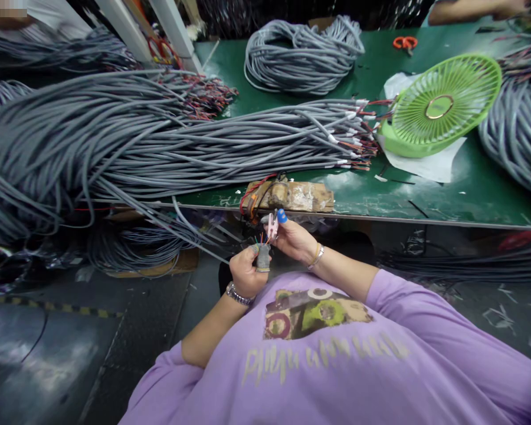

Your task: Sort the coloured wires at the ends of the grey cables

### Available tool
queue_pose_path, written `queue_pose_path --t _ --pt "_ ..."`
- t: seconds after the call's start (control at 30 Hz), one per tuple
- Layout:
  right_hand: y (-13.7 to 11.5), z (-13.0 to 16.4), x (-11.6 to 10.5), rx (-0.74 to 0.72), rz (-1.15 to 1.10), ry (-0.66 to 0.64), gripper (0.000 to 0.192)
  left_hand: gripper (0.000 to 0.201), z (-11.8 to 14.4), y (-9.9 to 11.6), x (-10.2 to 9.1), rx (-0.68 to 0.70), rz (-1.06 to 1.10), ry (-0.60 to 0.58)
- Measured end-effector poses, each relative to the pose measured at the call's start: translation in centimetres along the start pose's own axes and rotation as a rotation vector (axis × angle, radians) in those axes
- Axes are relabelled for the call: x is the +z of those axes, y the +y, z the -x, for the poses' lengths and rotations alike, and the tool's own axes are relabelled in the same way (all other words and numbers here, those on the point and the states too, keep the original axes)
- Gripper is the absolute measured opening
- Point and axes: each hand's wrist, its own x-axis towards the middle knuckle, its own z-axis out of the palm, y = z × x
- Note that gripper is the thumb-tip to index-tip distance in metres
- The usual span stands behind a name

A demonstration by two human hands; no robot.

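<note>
In front of my purple shirt, my left hand (246,271) is closed on the end of a grey cable (207,251). Grey knit covers sit on its finger and thumb. Thin coloured wires (262,238) fan out above that grip. My right hand (294,239), with a blue cover (282,216) on one fingertip, pinches a small pink clip (272,226). The clip's lower end is at the wires; whether it grips one I cannot tell. Just beyond both hands, a wooden block (310,196) with a lump and red wires lies at the table edge.
Long bundled grey cables (230,144) cover the green table (425,203) from the left. A coiled cable bundle (301,59) lies at the back. A green fan (440,106) and orange-handled scissors (405,42) are to the right. Other people's arms (464,10) show at the far side.
</note>
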Motion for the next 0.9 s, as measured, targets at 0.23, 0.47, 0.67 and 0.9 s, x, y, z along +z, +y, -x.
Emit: queue_pose_path --t 0.23,0.47,0.67,0.9 --pt "0.0 0.4 -0.2 0.044 0.003 -0.027 0.041 0.011 0.0 0.3 0.0 0.018 -0.013 -0.01" --pt "-0.5 1.1 -1.4 0.13 0.11 -0.158 0.054 0.011 0.9 0.0 -0.4 0.07 -0.029 -0.022" --pt "-1.7 1.9 -3.0 0.145 0.411 -0.313 0.051 0.011 1.5 -0.1 -0.6 0.046 0.011 -0.094" --pt "-2.7 2.3 -3.0 0.004 0.671 -0.284 0.033 0.012 1.6 -0.5 0.0 0.033 0.058 -0.18"
